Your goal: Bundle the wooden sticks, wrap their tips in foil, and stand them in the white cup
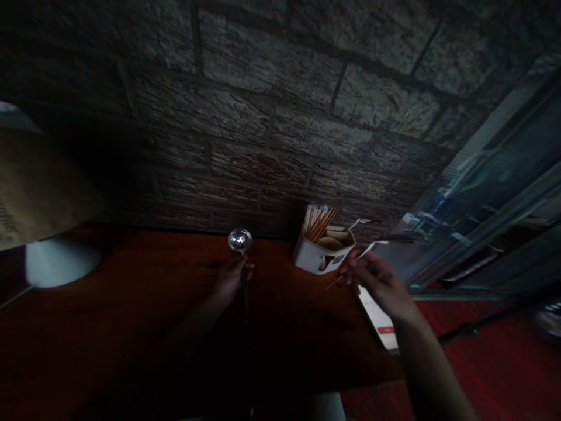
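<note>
Left hand (230, 279) grips shiny round-bowled metal ladle (240, 239) by its handle over reddish-brown wooden tabletop (149, 275), presumably keeping the bowl free; right hand (372, 278) pinches slim metal utensil (377, 244) mid-shaft, likely for balance, beside white open-topped caddy (309, 258).

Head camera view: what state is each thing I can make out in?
Left hand: fingers closed on the ladle.
Ladle: held, bowl end away from the person.
Right hand: fingers closed on a thin utensil.
Thin utensil: tilted, far end too dark to read.
Caddy: upright, open-topped, on the table.
Chopsticks: standing in the caddy, leaning.
White flat item: lying down, partly hidden.
</note>
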The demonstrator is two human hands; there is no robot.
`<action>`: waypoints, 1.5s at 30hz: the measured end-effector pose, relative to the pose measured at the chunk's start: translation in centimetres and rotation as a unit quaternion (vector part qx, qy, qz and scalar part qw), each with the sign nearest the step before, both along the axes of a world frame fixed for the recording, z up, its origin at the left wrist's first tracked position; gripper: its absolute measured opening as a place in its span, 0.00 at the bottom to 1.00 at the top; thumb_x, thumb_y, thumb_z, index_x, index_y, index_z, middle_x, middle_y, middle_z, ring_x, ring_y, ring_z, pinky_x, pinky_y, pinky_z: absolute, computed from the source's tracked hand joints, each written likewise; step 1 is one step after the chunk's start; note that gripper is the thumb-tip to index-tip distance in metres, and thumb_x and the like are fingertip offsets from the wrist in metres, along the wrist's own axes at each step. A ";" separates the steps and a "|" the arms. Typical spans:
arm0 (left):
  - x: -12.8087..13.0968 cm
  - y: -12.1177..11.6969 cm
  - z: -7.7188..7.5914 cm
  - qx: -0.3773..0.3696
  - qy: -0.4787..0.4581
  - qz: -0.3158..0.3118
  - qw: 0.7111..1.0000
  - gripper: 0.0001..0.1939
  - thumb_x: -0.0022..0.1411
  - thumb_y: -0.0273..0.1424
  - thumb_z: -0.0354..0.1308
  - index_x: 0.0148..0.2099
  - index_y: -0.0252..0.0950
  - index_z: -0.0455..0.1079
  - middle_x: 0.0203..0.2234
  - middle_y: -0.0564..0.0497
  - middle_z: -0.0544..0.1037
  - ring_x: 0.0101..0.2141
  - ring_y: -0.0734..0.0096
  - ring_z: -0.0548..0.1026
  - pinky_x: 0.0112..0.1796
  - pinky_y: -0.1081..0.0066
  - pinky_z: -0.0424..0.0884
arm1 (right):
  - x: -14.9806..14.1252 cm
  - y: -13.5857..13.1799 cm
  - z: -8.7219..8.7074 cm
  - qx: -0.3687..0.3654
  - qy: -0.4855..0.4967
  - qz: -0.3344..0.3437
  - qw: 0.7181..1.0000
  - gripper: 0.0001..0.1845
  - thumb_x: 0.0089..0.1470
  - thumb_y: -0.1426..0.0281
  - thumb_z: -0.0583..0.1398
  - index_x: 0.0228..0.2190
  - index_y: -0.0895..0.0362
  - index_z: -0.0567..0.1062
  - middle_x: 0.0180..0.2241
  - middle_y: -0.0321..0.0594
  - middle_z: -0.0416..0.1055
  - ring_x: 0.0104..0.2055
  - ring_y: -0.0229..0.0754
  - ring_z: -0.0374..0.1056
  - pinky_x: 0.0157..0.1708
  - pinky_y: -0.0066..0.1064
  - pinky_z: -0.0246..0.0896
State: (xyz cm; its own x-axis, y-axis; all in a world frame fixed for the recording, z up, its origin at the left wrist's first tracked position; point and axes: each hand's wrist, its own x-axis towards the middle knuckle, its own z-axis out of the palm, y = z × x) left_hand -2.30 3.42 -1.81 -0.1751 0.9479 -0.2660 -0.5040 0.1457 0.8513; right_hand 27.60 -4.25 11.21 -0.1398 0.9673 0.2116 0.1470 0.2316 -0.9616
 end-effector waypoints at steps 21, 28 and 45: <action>0.1 0.4 -0.6 0.013 0.037 -0.007 0.999 0.15 0.46 0.36 0.71 0.29 0.31 0.71 0.19 0.51 0.78 0.17 0.76 0.71 0.22 0.74 0.65 | 5.3 11.3 3.5 0.220 -0.295 -0.322 0.872 0.19 0.61 0.59 0.53 0.46 0.58 0.70 0.32 0.46 0.79 0.30 0.46 0.76 0.36 0.35 0.69; 0.3 0.1 0.0 0.009 0.036 -0.010 0.999 0.14 0.48 0.34 0.71 0.30 0.32 0.70 0.19 0.51 0.78 0.16 0.76 0.70 0.22 0.75 0.64 | 4.3 13.3 4.5 0.168 -0.353 -0.337 0.857 0.15 0.61 0.67 0.55 0.47 0.61 0.71 0.38 0.51 0.80 0.37 0.46 0.78 0.39 0.32 0.68; 0.3 0.4 -0.7 0.019 0.038 -0.015 0.999 0.15 0.46 0.36 0.71 0.30 0.32 0.70 0.19 0.51 0.78 0.16 0.76 0.70 0.22 0.75 0.63 | 2.6 15.3 2.7 0.083 -0.476 -0.345 0.805 0.12 0.60 0.69 0.57 0.41 0.62 0.77 0.39 0.55 0.80 0.43 0.52 0.78 0.41 0.33 0.66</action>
